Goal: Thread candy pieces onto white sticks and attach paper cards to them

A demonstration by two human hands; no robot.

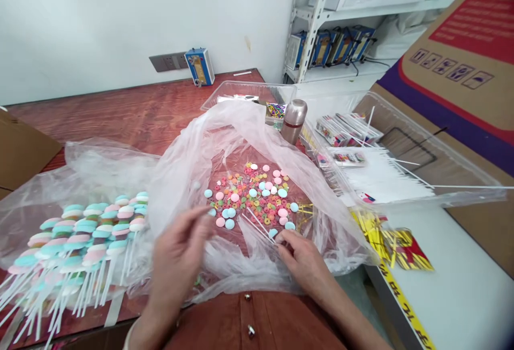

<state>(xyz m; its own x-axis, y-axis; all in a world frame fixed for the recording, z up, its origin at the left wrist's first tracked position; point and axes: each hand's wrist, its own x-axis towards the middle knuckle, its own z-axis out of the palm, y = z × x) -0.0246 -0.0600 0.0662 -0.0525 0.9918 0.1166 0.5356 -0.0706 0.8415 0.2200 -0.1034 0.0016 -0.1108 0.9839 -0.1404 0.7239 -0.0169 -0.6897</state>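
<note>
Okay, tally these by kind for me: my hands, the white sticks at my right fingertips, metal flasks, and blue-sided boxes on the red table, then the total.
Left hand and right hand: 2
White sticks: 2
Metal flask: 1
Blue-sided box: 1
Total: 6

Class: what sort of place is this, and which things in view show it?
Probably a small workshop or packing room: many sticks threaded with sweets lie massed together, loose sweets are spread amid thin plastic, and a metal rack holds blue-sided units.
</note>
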